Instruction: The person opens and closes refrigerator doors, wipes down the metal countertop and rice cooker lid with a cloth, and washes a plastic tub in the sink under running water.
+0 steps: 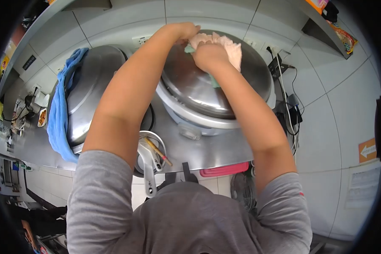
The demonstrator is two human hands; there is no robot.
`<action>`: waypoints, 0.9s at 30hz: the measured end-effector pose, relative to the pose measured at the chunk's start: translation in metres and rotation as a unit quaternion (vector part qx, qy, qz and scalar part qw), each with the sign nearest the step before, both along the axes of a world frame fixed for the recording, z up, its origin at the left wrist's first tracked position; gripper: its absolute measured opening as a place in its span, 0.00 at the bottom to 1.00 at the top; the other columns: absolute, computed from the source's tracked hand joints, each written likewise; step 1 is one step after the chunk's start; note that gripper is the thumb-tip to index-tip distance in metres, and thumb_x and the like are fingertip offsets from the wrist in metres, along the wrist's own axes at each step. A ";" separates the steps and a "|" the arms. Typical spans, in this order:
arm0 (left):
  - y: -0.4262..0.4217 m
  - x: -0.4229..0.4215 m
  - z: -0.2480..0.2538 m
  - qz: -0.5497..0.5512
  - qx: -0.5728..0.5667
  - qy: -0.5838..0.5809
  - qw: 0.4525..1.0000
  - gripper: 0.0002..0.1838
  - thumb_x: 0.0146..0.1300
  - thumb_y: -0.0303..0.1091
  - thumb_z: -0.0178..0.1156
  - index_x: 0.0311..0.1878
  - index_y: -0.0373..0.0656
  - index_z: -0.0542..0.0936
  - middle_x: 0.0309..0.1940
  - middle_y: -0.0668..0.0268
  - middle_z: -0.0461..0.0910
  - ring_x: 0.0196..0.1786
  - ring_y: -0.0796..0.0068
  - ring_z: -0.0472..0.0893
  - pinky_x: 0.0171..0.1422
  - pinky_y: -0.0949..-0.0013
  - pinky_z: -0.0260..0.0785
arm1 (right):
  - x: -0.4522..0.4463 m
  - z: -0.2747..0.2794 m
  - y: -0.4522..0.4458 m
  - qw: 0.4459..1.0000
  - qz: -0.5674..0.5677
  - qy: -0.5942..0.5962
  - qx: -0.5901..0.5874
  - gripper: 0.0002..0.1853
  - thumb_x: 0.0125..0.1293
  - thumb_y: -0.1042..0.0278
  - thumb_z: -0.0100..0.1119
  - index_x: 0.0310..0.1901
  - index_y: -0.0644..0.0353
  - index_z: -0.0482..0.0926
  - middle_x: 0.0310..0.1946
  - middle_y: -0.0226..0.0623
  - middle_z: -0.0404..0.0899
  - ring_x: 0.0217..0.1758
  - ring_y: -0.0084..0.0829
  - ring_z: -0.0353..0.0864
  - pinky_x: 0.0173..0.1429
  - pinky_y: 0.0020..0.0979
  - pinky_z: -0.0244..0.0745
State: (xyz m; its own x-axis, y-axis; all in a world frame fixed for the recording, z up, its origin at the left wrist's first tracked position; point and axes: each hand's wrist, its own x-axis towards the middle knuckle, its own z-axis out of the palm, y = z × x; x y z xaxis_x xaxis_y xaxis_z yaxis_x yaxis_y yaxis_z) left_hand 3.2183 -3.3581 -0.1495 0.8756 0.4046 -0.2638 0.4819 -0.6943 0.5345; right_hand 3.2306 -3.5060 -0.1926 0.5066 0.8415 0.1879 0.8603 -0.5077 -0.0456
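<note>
A large cooker with a steel lid (190, 82) stands on the steel counter. My right hand (210, 56) is over the lid, its fingers closed round a crumpled pink cloth (234, 53). Some pale green cloth (215, 82) shows beneath that hand and wrist. At the lid's far left edge is my left hand (184, 31), close to the pink cloth. Its fingers are mostly hidden, so I cannot make out whether it grips anything.
Left of my arm stands a second lidded pot (95, 84) with a blue towel (59, 114) along its side. A metal pot (158, 137) with white-handled scoops (148, 169) sits at the counter's front. Cables (290, 114) hang on the right, and shelves overhang both sides.
</note>
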 end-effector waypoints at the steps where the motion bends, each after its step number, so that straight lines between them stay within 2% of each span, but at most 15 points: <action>1: 0.003 -0.002 0.000 -0.017 -0.007 0.002 1.000 0.37 0.69 0.62 0.35 0.55 0.33 0.74 0.48 0.53 0.78 0.48 0.58 0.78 0.49 0.57 0.69 | -0.017 -0.015 -0.020 0.992 0.036 -0.055 0.105 0.20 0.61 0.60 0.56 0.51 0.65 0.73 0.47 0.47 0.76 0.58 0.45 0.72 0.56 0.40 0.69; 4: 0.009 -0.007 0.002 0.012 -0.072 -0.039 0.997 0.40 0.68 0.65 0.35 0.58 0.33 0.71 0.47 0.52 0.77 0.50 0.60 0.76 0.50 0.57 0.68 | -0.054 -0.031 -0.056 0.979 0.109 -0.106 0.133 0.26 0.63 0.53 0.55 0.54 0.66 0.68 0.53 0.50 0.70 0.56 0.47 0.72 0.56 0.44 0.70; 8: 0.015 -0.017 -0.004 0.027 -0.115 -0.115 0.986 0.42 0.67 0.67 0.28 0.65 0.38 0.65 0.54 0.54 0.75 0.53 0.57 0.75 0.55 0.54 0.68 | -0.001 -0.016 0.009 0.988 0.051 -0.144 -0.008 0.23 0.66 0.56 0.51 0.60 0.52 0.67 0.52 0.46 0.75 0.60 0.46 0.72 0.57 0.43 0.70; 10: 0.044 0.014 -0.034 0.022 -0.160 -0.083 0.983 0.44 0.65 0.70 0.29 0.67 0.40 0.64 0.57 0.53 0.73 0.54 0.56 0.74 0.56 0.52 0.66 | 0.008 0.022 0.050 0.987 -0.105 0.103 -0.070 0.21 0.67 0.59 0.49 0.62 0.44 0.68 0.50 0.44 0.78 0.57 0.45 0.75 0.57 0.41 0.70; 12: 0.054 0.012 -0.052 0.079 -0.212 -0.283 0.932 0.49 0.67 0.64 0.39 0.70 0.23 0.45 0.67 0.36 0.56 0.70 0.47 0.60 0.71 0.58 0.54 | 0.040 0.004 0.100 0.981 -0.140 0.101 -0.085 0.18 0.67 0.59 0.48 0.57 0.50 0.73 0.49 0.46 0.79 0.53 0.45 0.78 0.57 0.39 0.71; 13: 0.055 0.003 -0.051 0.097 -0.195 -0.279 0.935 0.49 0.67 0.66 0.36 0.68 0.21 0.49 0.58 0.37 0.68 0.54 0.51 0.73 0.58 0.57 0.67 | 0.039 -0.003 0.101 0.982 -0.136 0.107 -0.083 0.18 0.67 0.59 0.48 0.57 0.50 0.73 0.49 0.46 0.79 0.53 0.45 0.78 0.57 0.39 0.71; 14: 0.052 -0.010 -0.045 0.099 -0.191 -0.273 0.938 0.49 0.67 0.66 0.36 0.68 0.21 0.49 0.58 0.37 0.68 0.54 0.51 0.73 0.58 0.57 0.67 | 0.033 -0.009 0.098 0.994 -0.069 0.050 -0.068 0.17 0.67 0.59 0.49 0.53 0.54 0.76 0.48 0.46 0.79 0.53 0.44 0.78 0.56 0.39 0.71; 16: 0.042 -0.036 -0.030 0.111 -0.252 -0.188 0.943 0.39 0.66 0.70 0.32 0.19 0.42 0.70 0.10 0.68 0.59 0.14 0.72 0.55 0.20 0.66 0.50 | 0.019 -0.022 0.071 0.998 0.052 0.019 -0.009 0.20 0.67 0.57 0.50 0.55 0.61 0.74 0.53 0.49 0.76 0.56 0.45 0.75 0.59 0.40 0.69; 17: 0.034 -0.046 -0.017 0.108 -0.215 -0.150 0.959 0.43 0.65 0.69 0.36 0.69 0.40 0.60 0.56 0.52 0.71 0.57 0.62 0.74 0.60 0.55 0.67 | 0.008 -0.024 0.040 0.993 0.107 0.042 0.035 0.26 0.67 0.55 0.50 0.59 0.65 0.70 0.57 0.50 0.73 0.59 0.47 0.73 0.62 0.40 0.66; 18: 0.035 -0.046 -0.019 0.108 -0.217 -0.153 0.958 0.43 0.65 0.69 0.36 0.69 0.40 0.60 0.56 0.52 0.71 0.57 0.62 0.74 0.60 0.55 0.67 | -0.017 -0.008 0.005 0.989 0.123 0.081 0.010 0.25 0.63 0.60 0.55 0.60 0.64 0.70 0.59 0.49 0.72 0.62 0.46 0.71 0.64 0.39 0.65; 22: 0.008 -0.032 -0.012 0.065 -0.104 -0.059 0.991 0.35 0.67 0.54 0.48 0.70 0.43 0.58 0.65 0.52 0.65 0.66 0.63 0.68 0.67 0.51 0.60 | -0.043 -0.018 -0.105 0.960 0.246 0.026 0.135 0.22 0.55 0.77 0.55 0.54 0.57 0.75 0.60 0.41 0.72 0.64 0.40 0.69 0.70 0.44 0.59; 23: -0.010 -0.023 -0.016 -0.001 0.125 -0.091 0.988 0.35 0.62 0.45 0.52 0.71 0.44 0.57 0.66 0.51 0.64 0.67 0.62 0.68 0.68 0.52 0.60 | -0.044 -0.021 -0.128 0.960 0.230 0.042 0.154 0.21 0.53 0.78 0.54 0.52 0.59 0.75 0.58 0.43 0.74 0.62 0.42 0.71 0.69 0.45 0.61; 24: -0.026 -0.015 -0.021 -0.064 0.348 -0.118 0.928 0.37 0.58 0.35 0.56 0.71 0.46 0.56 0.68 0.51 0.62 0.67 0.61 0.67 0.68 0.52 0.60 | -0.043 -0.021 -0.149 0.965 0.205 0.031 0.158 0.21 0.53 0.78 0.53 0.51 0.59 0.76 0.55 0.44 0.75 0.60 0.44 0.72 0.66 0.43 0.64; 26: -0.050 -0.002 -0.037 -0.263 0.492 -0.418 0.717 0.29 0.49 0.27 0.59 0.60 0.50 0.73 0.58 0.56 0.75 0.60 0.55 0.71 0.62 0.48 0.65 | -0.028 -0.035 -0.191 0.966 0.112 0.038 0.232 0.19 0.55 0.78 0.52 0.51 0.61 0.76 0.49 0.47 0.78 0.55 0.47 0.75 0.61 0.41 0.68; 27: -0.062 0.006 -0.030 -0.264 0.494 -0.416 0.716 0.29 0.49 0.27 0.59 0.60 0.50 0.73 0.58 0.56 0.75 0.60 0.55 0.71 0.62 0.48 0.65 | -0.017 -0.047 -0.208 0.951 0.043 0.054 0.300 0.18 0.57 0.78 0.51 0.50 0.62 0.76 0.46 0.48 0.78 0.52 0.48 0.76 0.59 0.41 0.69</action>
